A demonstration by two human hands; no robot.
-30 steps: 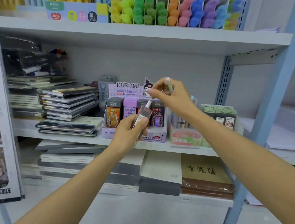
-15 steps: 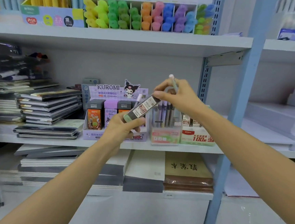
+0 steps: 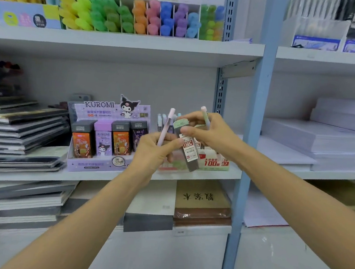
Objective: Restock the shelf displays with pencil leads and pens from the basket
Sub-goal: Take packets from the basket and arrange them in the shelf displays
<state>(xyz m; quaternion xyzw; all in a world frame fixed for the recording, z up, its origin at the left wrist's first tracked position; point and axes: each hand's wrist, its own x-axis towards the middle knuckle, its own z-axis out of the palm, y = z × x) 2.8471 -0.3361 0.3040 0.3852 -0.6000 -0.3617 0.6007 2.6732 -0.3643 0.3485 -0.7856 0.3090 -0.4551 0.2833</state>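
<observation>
Both hands meet in front of the middle shelf (image 3: 40, 176). The left hand (image 3: 155, 151) grips a pink pen (image 3: 166, 126) upright, its thumb against the pencil lead case (image 3: 189, 150). The right hand (image 3: 212, 135) pinches that case near its green cap, with a green pen (image 3: 205, 117) tucked in its fingers, just in front of the lead display box (image 3: 213, 163) and beside the Kuromi display (image 3: 110, 111).

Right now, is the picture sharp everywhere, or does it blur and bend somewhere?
Head view: the Kuromi lead display reads sharp; highlighters and notebook stacks near the edges smear; the blue shelf upright leans, likely wide-angle distortion; lighting soft and even.
</observation>
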